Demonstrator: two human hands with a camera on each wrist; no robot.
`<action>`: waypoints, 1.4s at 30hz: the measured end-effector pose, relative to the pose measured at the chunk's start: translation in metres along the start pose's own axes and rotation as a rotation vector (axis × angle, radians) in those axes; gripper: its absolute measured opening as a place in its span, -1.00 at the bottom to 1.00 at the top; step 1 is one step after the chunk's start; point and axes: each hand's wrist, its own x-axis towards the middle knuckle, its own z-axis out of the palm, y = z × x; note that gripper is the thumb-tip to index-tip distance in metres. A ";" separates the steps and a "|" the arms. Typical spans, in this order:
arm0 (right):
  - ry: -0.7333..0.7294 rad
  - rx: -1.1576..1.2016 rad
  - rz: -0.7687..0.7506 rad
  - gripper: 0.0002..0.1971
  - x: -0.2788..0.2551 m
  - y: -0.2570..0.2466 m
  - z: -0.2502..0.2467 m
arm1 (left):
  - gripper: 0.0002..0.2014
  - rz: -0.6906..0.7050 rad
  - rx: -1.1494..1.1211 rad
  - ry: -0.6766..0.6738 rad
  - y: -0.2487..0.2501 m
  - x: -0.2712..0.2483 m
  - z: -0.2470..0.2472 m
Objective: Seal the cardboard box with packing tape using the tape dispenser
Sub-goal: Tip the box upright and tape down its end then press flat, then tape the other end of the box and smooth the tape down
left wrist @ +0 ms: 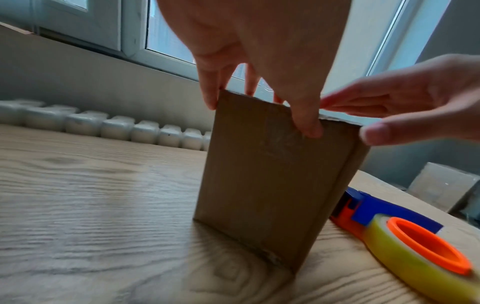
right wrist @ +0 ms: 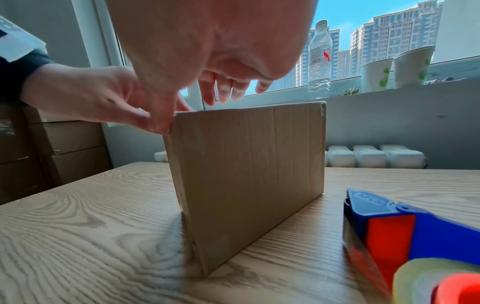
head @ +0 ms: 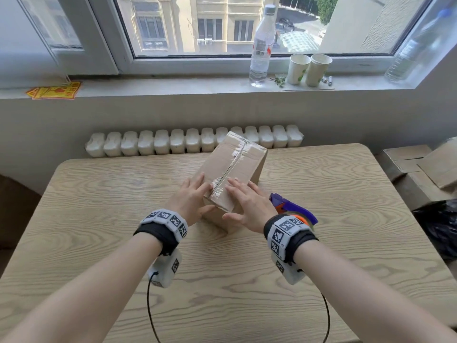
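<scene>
A brown cardboard box (head: 232,167) stands in the middle of the wooden table (head: 99,219), with clear tape along its top seam. My left hand (head: 197,194) lies with straight fingers on the near left of the top, its thumb against the near end face (left wrist: 272,174). My right hand (head: 243,201) has its fingers flat on the near right of the top, thumb at the near edge (right wrist: 249,168). The blue and orange tape dispenser (head: 291,206) lies on the table right of the box, held by neither hand, partly hidden behind my right wrist.
A water bottle (head: 262,45) and two paper cups (head: 309,69) stand on the windowsill. A white radiator (head: 193,142) runs behind the table. Stacked cardboard boxes (head: 420,167) and a black bag (head: 440,224) sit off the table's right edge.
</scene>
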 end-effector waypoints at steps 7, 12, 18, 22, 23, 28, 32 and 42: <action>-0.033 -0.003 0.001 -0.24 -0.009 0.017 -0.007 | -0.54 0.087 -0.020 0.042 0.017 0.005 0.008; -0.062 0.022 0.001 -0.38 -0.011 0.034 -0.015 | -0.62 0.122 -0.060 0.096 0.030 0.013 0.013; 0.098 0.024 -0.015 -0.58 -0.004 0.044 -0.006 | -0.58 0.201 -0.033 0.155 0.032 0.020 0.019; 0.136 0.042 0.041 -0.47 -0.012 0.053 -0.005 | -0.62 0.314 0.096 0.235 0.039 0.023 0.013; 0.180 0.031 0.066 -0.45 -0.019 0.058 -0.005 | -0.63 0.347 0.130 0.261 0.040 0.023 0.012; 0.406 -0.078 0.262 -0.73 -0.056 0.085 0.007 | -0.37 0.428 0.202 0.228 0.041 0.028 0.024; -0.011 -0.101 0.523 -0.66 -0.071 0.095 0.022 | -0.40 0.404 0.120 0.221 0.041 0.028 0.032; -0.220 0.001 0.683 -0.65 -0.077 0.098 0.051 | -0.59 0.344 0.051 0.169 0.043 0.025 0.032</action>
